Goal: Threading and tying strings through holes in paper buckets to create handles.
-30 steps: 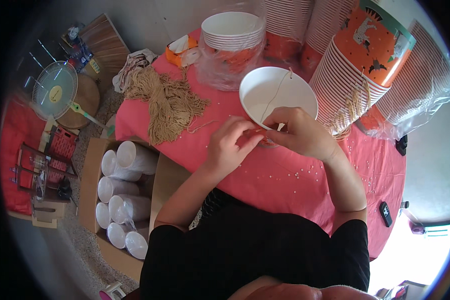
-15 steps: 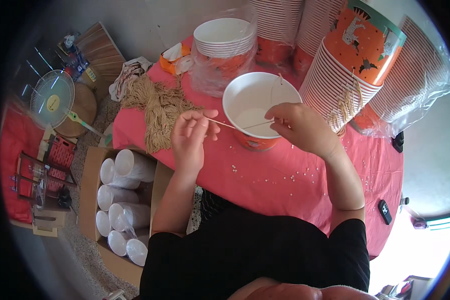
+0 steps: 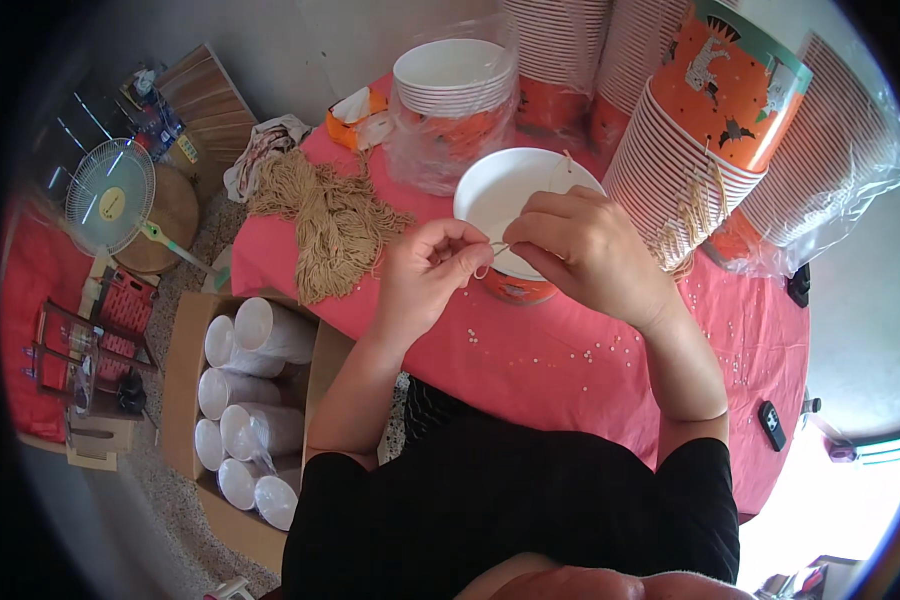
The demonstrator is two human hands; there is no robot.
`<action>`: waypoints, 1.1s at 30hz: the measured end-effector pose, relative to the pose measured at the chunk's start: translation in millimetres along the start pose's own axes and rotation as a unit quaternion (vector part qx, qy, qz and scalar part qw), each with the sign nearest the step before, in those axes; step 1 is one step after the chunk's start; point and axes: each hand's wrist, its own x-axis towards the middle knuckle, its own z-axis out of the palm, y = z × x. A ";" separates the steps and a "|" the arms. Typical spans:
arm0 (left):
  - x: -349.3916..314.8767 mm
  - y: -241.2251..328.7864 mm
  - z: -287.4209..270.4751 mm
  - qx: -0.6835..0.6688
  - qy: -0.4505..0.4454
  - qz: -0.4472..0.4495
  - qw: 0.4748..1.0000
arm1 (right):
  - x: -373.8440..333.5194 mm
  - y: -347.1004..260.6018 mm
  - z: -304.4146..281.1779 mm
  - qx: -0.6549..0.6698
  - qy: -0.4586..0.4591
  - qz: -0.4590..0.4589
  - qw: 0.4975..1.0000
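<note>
A tan string is pinched between my two hands in front of a white-lined paper bucket. My left hand closes thumb and forefinger on it, and a short loop hangs below those fingertips. On the other side my right hand also pinches the string, with its fingers over the bucket's near rim. The bucket stands upright, orange on the outside. From a hole in its far rim a thin string runs down inside. A bundle of loose tan strings lies on the table to the left.
Nested orange buckets with strings hanging from their side lean at the right. A plastic-wrapped stack stands behind. White punched dots are scattered over the pink tablecloth. A cardboard box of wrapped white cups sits at the left; a remote lies right.
My hands have come together from apart, and the string stretched between them is now bent into a small loop at the fingertips. The bucket stays in place.
</note>
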 end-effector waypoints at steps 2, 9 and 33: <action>-2.3 3.8 2.0 -0.007 -0.012 -0.006 1.000 | 2.4 0.2 2.2 0.000 0.001 0.000 1.000; -3.7 -7.7 2.8 -0.037 -0.036 -0.005 0.999 | 4.1 6.4 15.6 0.061 -0.001 0.027 0.998; -8.4 -4.0 -4.2 -0.061 -0.075 -0.017 0.995 | -5.5 4.2 -12.8 0.061 0.017 0.033 0.997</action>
